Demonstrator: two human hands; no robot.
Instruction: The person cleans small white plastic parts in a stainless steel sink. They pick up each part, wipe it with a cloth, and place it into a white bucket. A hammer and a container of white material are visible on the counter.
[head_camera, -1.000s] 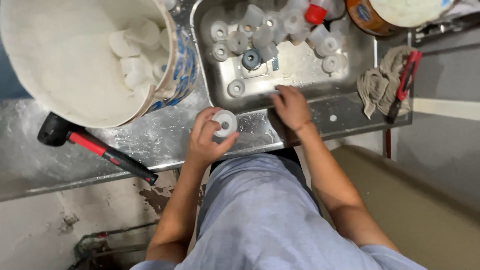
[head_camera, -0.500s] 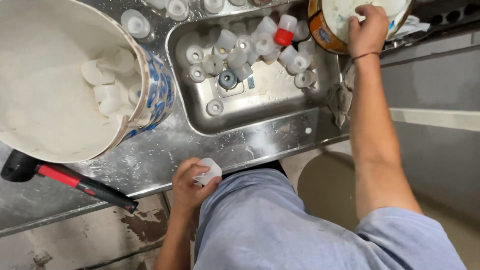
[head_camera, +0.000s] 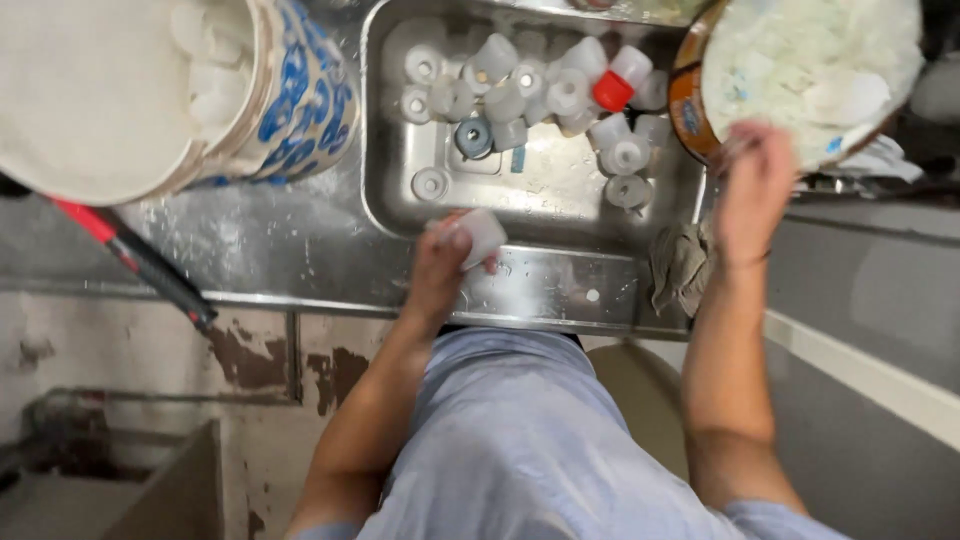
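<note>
Left hand (head_camera: 440, 265) is clenched round a small white plastic cap (head_camera: 482, 235), held at the front rim of the sink (head_camera: 545, 205), just above the steel bench (head_camera: 280, 250) front edge; fingers wrap its left side, the cap's far end pokes out to the right. Right hand (head_camera: 752, 190) is up at the right end of the bench, at the lower left rim of an orange-walled bucket (head_camera: 690, 105) full of whitish stuff; it's motion-blurred, so can't tell if it grips the rim, holds smth or is just touching. Sink basin is set into the bench twd the back-centre, w/ a heap of similar white caps (head_camera: 540, 85) along its back wall, one red cap (head_camera: 612, 90) among them near the back right, a dark grey ring-shaped piece (head_camera: 474, 137) approx mid-basin, and a few loose white caps at the right wall and front left. At the bench's back left corner, a big white bucket w/ blue print (head_camera: 300, 95) lies tilted, mouth to the left, white caps visible inside. A tool w/ red and black handle (head_camera: 140, 262) lies diagonally over the front left edge. A grey rag (head_camera: 682, 265) sits crumpled at the front right edge, just beside the right forearm. Person wears a light blue shirt (head_camera: 520, 440).
</note>
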